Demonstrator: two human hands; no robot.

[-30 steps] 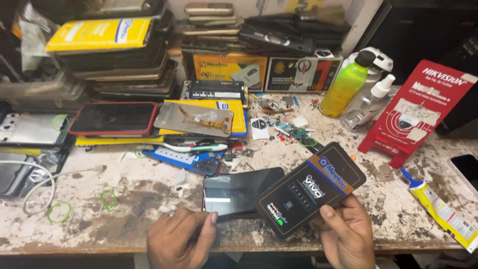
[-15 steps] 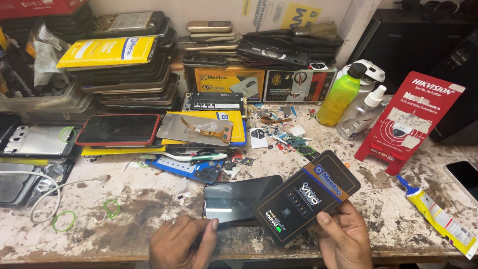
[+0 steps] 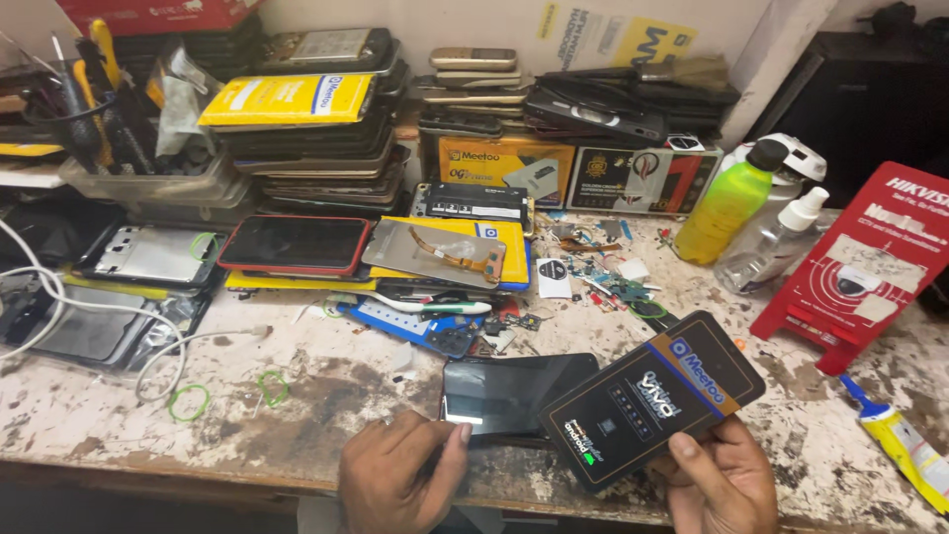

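Far left: a white cable (image 3: 59, 307) loops over the desk (image 3: 297, 396) beside a bare phone frame (image 3: 148, 255); two green rubber rings (image 3: 188, 402) lie near the front edge.
Back left: a clear tub of hand tools (image 3: 99, 109) stands next to a tall stack of phones topped by a yellow packet (image 3: 287, 99).
Left of centre: a red-edged phone (image 3: 295, 244) lies face up, just beside a silver back panel (image 3: 435, 252) that rests on a yellow box.
Left hand: the left hand (image 3: 400, 485) is at the front edge of the desk, fingers curled, thumb tip pressed on the lower left corner of the dark phone screen (image 3: 504, 394); it touches it rather than grasping it.
Dark phone screen: lies flat on the desk at centre front, its right end tucked under the black box.
Right hand: the right hand (image 3: 722, 485) grasps the black box (image 3: 652, 399) by its lower edge, thumb on the front face.
Black box: flat, black with a brown and blue band, held tilted above the desk, overlapping the screen.
Back right: a green bottle (image 3: 727, 208) and a clear spray bottle (image 3: 776, 242) stand together.
Far right: a red card package (image 3: 855, 267) leans there, and a glue tube (image 3: 905, 445) lies near the front corner.
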